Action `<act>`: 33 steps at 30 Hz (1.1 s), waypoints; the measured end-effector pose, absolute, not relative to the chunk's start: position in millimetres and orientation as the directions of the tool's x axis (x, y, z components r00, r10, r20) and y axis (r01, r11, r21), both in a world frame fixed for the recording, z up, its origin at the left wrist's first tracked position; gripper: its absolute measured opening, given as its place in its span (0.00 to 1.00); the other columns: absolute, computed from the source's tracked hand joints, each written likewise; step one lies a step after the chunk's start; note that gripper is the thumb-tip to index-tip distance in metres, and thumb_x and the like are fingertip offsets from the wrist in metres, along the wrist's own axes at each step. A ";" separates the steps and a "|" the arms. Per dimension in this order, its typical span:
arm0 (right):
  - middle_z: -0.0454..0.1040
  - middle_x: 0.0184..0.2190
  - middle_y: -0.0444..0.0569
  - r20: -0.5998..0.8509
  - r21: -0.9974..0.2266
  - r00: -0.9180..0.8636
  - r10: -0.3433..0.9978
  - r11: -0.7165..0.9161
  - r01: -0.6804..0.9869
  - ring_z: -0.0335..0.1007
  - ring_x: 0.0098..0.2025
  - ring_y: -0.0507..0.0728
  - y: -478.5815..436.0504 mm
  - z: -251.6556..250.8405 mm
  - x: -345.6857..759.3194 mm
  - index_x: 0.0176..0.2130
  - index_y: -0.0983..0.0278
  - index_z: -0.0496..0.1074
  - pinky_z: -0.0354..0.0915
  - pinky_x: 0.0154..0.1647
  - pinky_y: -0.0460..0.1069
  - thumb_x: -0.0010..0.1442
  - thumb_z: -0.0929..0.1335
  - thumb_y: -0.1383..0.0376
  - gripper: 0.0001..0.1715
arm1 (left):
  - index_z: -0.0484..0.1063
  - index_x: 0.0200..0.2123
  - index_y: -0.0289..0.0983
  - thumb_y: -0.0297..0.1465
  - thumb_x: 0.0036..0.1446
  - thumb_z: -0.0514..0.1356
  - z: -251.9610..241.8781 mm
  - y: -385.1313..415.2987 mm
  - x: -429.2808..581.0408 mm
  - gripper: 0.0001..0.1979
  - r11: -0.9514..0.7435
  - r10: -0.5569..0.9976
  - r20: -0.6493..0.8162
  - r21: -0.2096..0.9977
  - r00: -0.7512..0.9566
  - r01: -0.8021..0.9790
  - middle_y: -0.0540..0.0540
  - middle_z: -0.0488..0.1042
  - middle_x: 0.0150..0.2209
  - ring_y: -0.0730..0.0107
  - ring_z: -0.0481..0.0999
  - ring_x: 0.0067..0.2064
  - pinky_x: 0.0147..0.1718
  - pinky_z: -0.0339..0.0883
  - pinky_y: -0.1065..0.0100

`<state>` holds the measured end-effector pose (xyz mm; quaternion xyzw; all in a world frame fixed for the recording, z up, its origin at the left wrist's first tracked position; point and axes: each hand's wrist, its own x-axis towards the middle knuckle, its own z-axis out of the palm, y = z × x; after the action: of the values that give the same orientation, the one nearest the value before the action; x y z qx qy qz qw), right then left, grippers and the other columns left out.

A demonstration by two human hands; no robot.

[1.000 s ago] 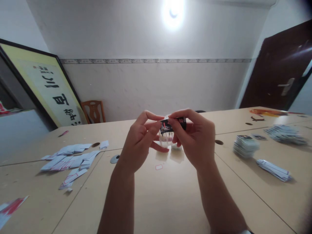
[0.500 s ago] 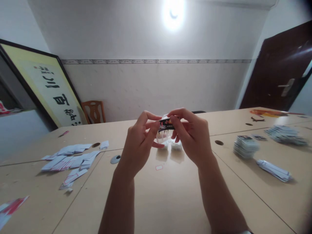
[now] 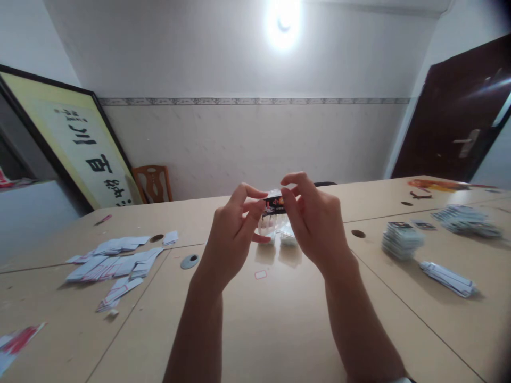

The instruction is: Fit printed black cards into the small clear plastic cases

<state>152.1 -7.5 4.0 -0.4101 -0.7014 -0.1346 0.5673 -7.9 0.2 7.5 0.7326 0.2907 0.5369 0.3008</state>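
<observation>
A small clear plastic packet with a black printed header (image 3: 273, 205) is held up in front of me, above the table. My left hand (image 3: 235, 229) pinches its left end between thumb and fingers. At its right end, the thumb and fingertips of my right hand (image 3: 317, 223) press on the black strip. Whitish, see-through contents show faintly below the header. Behind and below the hands, two small clear packs (image 3: 288, 237) rest on the table, partly hidden. A small white label with a red border (image 3: 261, 275) lies nearer to me.
White paper slips (image 3: 115, 260) lie spread at the left of the table (image 3: 279, 330). To the right are a stack of packets (image 3: 402, 240), a bundle of white strips (image 3: 447, 279) and a further pile of packets (image 3: 467, 221). Cable holes (image 3: 358, 233) dot the tabletop.
My right hand's fingers have lifted and spread a little from the packet's top edge, showing more of the black header. My left hand keeps its pinch.
</observation>
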 end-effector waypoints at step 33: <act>0.68 0.18 0.40 0.777 -0.628 0.308 0.549 0.706 0.325 0.66 0.17 0.48 -19.3 7.7 148.2 0.26 0.63 0.71 0.61 0.16 0.45 0.56 0.71 0.62 0.10 | 0.67 0.43 0.40 0.41 0.62 0.62 14.3 -4.8 -22.0 0.13 -0.534 0.783 0.551 0.834 0.289 -0.141 0.45 0.81 0.41 0.62 0.84 0.31 0.22 0.81 0.68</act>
<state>148.2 -19.3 7.7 -0.3751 -0.5830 0.0780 0.7165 -22.0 -4.8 14.3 0.6832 0.2350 0.5479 0.4216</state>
